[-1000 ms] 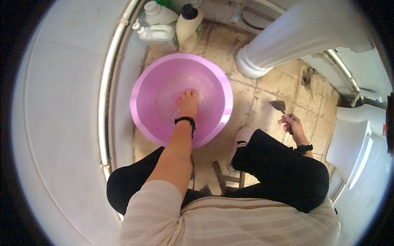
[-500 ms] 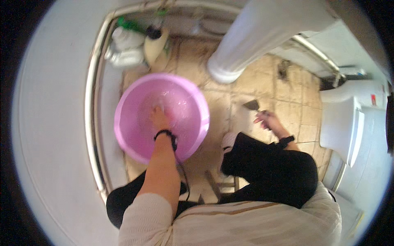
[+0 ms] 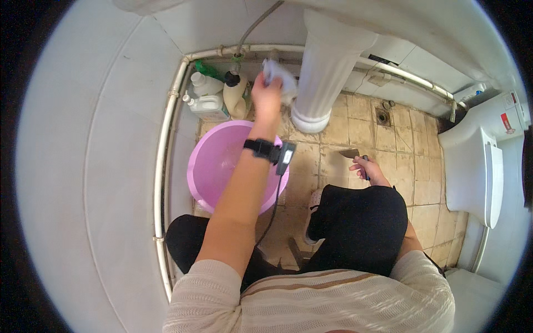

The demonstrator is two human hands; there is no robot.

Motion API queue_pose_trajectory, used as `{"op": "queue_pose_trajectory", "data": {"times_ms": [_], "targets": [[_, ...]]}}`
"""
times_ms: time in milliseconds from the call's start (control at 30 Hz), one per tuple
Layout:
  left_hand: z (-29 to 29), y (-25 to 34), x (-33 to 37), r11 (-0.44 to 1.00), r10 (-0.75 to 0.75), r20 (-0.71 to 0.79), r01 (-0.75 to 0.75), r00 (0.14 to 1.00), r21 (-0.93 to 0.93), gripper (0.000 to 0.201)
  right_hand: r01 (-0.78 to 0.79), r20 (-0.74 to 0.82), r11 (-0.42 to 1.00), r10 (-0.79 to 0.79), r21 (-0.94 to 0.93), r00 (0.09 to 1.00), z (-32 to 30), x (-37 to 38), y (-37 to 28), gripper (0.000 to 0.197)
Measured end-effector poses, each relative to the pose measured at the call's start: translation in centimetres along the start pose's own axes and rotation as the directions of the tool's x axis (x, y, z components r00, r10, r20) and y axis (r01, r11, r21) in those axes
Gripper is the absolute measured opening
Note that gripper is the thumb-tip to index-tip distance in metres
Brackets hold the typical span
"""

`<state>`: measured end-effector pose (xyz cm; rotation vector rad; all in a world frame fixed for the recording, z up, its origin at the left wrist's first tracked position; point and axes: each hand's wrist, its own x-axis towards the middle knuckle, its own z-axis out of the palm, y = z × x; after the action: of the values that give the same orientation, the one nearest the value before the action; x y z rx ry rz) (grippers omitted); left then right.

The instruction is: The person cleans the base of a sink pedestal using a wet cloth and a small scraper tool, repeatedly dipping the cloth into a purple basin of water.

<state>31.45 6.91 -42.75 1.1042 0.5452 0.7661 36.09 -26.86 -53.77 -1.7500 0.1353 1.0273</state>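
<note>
My left hand (image 3: 267, 100) is closed on a pale bluish-white cloth (image 3: 282, 77), raised beyond the far rim of a pink plastic basin (image 3: 192, 180). The cloth hangs beside the white pedestal. Part of the basin, which has water in it, is hidden by my left forearm. Low over the floor tiles on the right, my right hand (image 3: 371, 169) grips a scraper (image 3: 349, 153) by its dark handle. Its flat metal blade points left.
Several bottles stand in the far left corner, among them a cream one with a black cap (image 3: 235, 97) and a white pump bottle (image 3: 206, 104). A fluted white pedestal (image 3: 325, 72) rises at the back. A toilet (image 3: 474, 166) stands right, a floor drain (image 3: 383, 115) nearer the wall.
My left hand has come up out of the basin and moved far toward the pedestal, now with the cloth in it. My right hand still holds the scraper. The whole view has shifted.
</note>
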Motion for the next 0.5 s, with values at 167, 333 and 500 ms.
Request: {"op": "queue_pose_trajectory", "data": {"times_ms": [167,333,500], "targets": [[10.3,6.7,1.3,0.962,0.264,0.142,-0.250,0.954,-0.107,0.018,0.048,-0.089,0.998,-0.044,0.046,0.995,-0.8,-1.5,-1.3,0.020],[12.8,1.5,0.2,0.506,0.734,0.015,-0.562,0.679,0.654,0.024,0.110,-0.137,0.989,-0.097,0.096,0.986,-2.6,-2.2,-2.2,0.021],[6.8,-4.1,0.5,0.785,0.262,0.101,-0.273,0.960,0.556,0.021,0.134,-0.124,0.985,-0.120,0.110,0.985,-1.9,-4.2,-3.9,0.021]]}}
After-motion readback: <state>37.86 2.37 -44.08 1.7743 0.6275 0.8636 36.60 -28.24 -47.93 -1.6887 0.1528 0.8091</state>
